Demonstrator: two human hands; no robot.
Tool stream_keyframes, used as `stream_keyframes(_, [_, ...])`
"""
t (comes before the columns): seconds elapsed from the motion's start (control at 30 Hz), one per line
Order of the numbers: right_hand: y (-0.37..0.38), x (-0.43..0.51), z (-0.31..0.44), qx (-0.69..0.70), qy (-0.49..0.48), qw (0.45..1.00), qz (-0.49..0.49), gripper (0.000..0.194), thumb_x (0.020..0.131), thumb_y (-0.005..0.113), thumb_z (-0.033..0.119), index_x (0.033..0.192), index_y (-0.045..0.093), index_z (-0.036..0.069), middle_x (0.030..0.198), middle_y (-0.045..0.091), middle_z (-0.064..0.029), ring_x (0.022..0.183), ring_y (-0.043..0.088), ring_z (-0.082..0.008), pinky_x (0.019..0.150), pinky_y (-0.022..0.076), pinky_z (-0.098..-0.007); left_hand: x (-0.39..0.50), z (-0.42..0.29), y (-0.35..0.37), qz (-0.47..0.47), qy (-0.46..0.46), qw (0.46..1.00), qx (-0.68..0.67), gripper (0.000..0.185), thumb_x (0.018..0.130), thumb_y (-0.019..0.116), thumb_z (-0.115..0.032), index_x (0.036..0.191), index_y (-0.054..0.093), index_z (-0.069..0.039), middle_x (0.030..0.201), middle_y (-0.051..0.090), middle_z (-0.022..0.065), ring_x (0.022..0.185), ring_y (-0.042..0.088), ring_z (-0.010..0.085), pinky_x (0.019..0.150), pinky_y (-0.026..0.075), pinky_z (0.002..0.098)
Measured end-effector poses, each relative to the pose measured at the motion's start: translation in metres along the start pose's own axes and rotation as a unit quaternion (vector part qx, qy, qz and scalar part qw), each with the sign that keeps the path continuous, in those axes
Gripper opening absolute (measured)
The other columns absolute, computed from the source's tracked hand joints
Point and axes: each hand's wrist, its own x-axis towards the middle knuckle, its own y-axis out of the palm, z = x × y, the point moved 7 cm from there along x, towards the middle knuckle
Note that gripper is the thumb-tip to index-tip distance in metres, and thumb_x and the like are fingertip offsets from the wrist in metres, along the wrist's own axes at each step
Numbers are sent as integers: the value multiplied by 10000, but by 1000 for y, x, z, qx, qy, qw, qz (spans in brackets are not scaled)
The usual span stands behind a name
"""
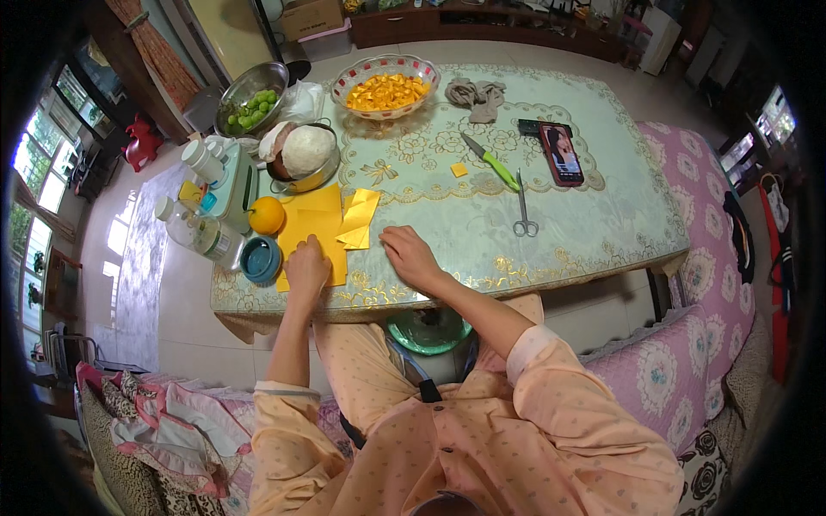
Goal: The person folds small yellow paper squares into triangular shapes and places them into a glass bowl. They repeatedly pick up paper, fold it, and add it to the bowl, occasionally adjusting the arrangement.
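Note:
My left hand rests with bent fingers on the lower part of some yellow paper sheets; whether it pinches one cannot be seen. My right hand lies on the tablecloth with curled fingers, just right of a few smaller yellow paper strips. One small yellow paper square lies farther back, near a green-handled knife. Metal scissors lie beside the knife's handle. At the back, a patterned bowl holds many folded yellow paper pieces.
An orange, a blue round container and a clear plastic bottle stand left of the sheets. Behind them are a pot and a metal bowl of green fruit. A phone and grey cloth lie right.

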Motion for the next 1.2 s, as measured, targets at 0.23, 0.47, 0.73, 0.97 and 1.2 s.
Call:
stream_keyframes(0.23, [-2,-2,7,3,-20,1000,3,230,812,550,72,1031,573,6,1075,563,-147,1023,503,-316,862,425,-374,9,15,-15,-97,-20,993,-61,388,700,705,-243,956,532,-7,925,581,195,827,595,373,706,475,459])
stream_keyframes(0.47, [11,-1,33,-71,-130,981,125,338,829,551,156,1149,512,58,1208,478,-137,1128,442,-311,956,346,-402,33,28,6,17,-34,994,-102,504,627,779,-249,968,518,15,949,560,226,907,560,393,770,461,447])
stream_keyframes(0.73, [39,1,42,-96,-106,973,180,407,858,522,258,1233,477,106,1286,427,-152,1211,377,-314,1015,270,-462,37,31,0,-15,-75,990,-119,626,561,817,-197,1061,489,-9,1049,524,227,996,524,403,834,445,458])
stream_keyframes(0.97, [50,-3,45,-125,-119,965,198,385,870,512,292,1217,491,127,1290,433,-140,1231,364,-307,1031,251,-477,49,38,11,9,-127,985,-118,676,607,784,-197,1176,463,-24,1127,512,205,1060,505,394,852,441,464])
stream_keyframes(1.2, [50,-3,45,-125,-120,966,189,382,866,517,296,1204,495,121,1297,432,-146,1232,364,-309,1037,240,-475,69,40,13,-26,-119,987,-102,609,700,687,-131,1245,434,-36,1128,533,211,1047,518,396,839,435,488])
